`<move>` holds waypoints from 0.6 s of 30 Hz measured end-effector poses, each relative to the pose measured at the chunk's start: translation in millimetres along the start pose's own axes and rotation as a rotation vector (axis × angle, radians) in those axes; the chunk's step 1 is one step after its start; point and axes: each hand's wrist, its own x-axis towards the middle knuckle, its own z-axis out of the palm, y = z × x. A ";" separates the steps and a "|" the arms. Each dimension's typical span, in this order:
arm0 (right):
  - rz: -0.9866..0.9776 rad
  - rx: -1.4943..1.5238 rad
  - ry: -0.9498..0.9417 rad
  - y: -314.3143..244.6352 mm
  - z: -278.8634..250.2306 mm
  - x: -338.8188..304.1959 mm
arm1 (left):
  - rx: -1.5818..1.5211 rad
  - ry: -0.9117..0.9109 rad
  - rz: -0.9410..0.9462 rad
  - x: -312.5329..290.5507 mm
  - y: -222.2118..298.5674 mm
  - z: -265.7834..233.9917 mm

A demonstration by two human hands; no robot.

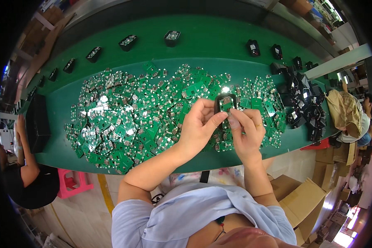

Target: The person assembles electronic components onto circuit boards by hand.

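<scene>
In front of me, my left hand [199,128] is closed round a small black plastic housing [217,101], its open side facing up. A green circuit board [226,102] shows within the housing's rim. At its lower right edge, my right hand [249,131] has thumb and fingers pinched together on the board; the fingertips hide part of it. Below and around both hands spreads a wide heap of loose green circuit boards [149,134] on the green table [175,164].
Black housings [306,93] are piled at the right. Housings with boards [172,37] stand spaced along a green belt [219,35] behind the heap. A black bin [39,124] stands at the left, near another person's arm [24,149]. Open cardboard boxes [299,198] lie at lower right.
</scene>
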 end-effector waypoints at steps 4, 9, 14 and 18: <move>-0.124 -0.080 -0.033 5.1 -0.6 -0.9 | 0.025 0.004 -0.011 -0.2 -0.4 -0.2; -0.182 -0.092 -0.042 5.7 -4.6 1.0 | -0.019 -0.022 0.014 -0.3 0.5 2.2; -0.193 -0.038 0.008 11.9 0.5 -2.2 | -0.031 -0.036 -0.015 -2.1 0.5 2.7; -0.198 -0.128 0.022 8.4 0.2 -5.7 | -0.012 -0.039 0.001 -4.4 -1.1 3.7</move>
